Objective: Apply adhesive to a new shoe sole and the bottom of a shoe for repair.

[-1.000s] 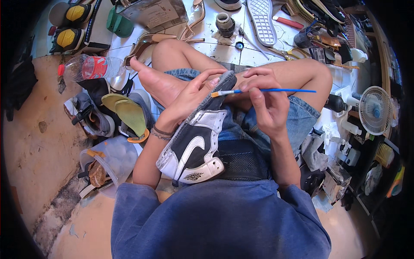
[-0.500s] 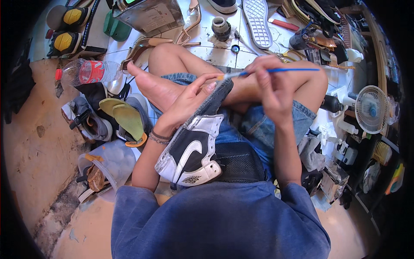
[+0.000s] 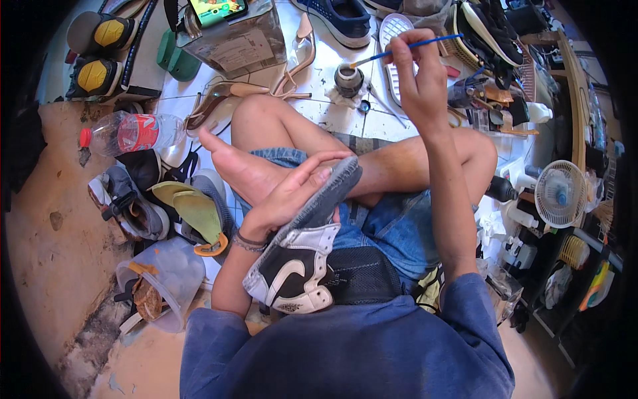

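In my lap a black and white high-top shoe [image 3: 290,272] lies tilted on its side, its dark, worn sole turned up and leftward. My left hand [image 3: 287,189] is closed on it along the sole. My right hand [image 3: 417,80] is raised up and forward, pinching a blue paintbrush [image 3: 440,39]; the brush's tip is at the mouth of a small open jar [image 3: 349,83] standing on a crumpled rag. A small dark cap [image 3: 364,106] lies beside the jar.
Around me are a metal can [image 3: 232,46] with a phone on top, heeled sandals [image 3: 237,90], a white sole [image 3: 392,36], a plastic bottle [image 3: 133,133], shoes with insoles [image 3: 193,203], a translucent bucket [image 3: 179,286], a fan [image 3: 559,194] and a cluttered rack [image 3: 578,269].
My right hand has carried the brush up and forward from the shoe's sole to the jar. My left hand and the shoe sit slightly lower in view, still together.
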`<state>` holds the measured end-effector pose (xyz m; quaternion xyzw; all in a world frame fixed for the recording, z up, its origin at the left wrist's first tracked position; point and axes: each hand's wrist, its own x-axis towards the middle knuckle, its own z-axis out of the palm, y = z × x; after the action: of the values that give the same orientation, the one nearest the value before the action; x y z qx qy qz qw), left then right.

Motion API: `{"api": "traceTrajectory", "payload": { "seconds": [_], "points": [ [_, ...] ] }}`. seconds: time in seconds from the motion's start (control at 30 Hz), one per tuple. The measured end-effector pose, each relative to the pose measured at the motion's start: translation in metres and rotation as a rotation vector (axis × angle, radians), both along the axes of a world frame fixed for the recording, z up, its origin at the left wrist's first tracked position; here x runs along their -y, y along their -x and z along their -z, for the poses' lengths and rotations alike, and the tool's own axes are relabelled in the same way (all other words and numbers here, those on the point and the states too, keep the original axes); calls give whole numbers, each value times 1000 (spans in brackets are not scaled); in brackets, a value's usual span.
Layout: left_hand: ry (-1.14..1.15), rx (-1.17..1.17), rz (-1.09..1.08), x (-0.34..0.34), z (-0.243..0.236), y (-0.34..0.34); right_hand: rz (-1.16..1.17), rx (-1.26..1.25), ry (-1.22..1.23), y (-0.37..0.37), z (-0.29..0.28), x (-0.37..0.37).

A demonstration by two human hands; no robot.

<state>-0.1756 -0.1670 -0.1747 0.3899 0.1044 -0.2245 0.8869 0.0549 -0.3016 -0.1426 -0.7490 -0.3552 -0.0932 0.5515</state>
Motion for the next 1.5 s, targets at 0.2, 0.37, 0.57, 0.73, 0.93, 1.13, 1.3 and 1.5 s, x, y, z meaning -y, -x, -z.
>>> {"api": "traceTrajectory", "payload": {
  "seconds": [0.2, 0.37, 0.57, 0.73, 0.93, 1.13, 1.3, 1.5],
  "points": [
    [-31, 26, 22, -1, -6, -5, -36, -17, 144, 2, 22, -6],
    [-30, 4, 36, -3, -9, -12, -160, 120, 303, 2, 37, -20],
    [-100, 71, 24, -5, -8, -19, -127, -14, 133, -5, 18, -6],
    [-73, 46, 5, -2, -4, -13, -126, -23, -180, 3, -7, 33],
    [-73, 92, -12, 2, -2, -5, -374, -270, -359, 87, -26, 56],
    [-84, 67, -29, 7, -5, -2, -426, -419, -316, 133, -10, 56],
    [-71, 71, -20, 7, -4, -1, -425, -328, -255, 134, -3, 59],
    [-62, 63, -15, 7, -3, -1, -253, -129, -227, 130, -17, 66]
  ]
}}
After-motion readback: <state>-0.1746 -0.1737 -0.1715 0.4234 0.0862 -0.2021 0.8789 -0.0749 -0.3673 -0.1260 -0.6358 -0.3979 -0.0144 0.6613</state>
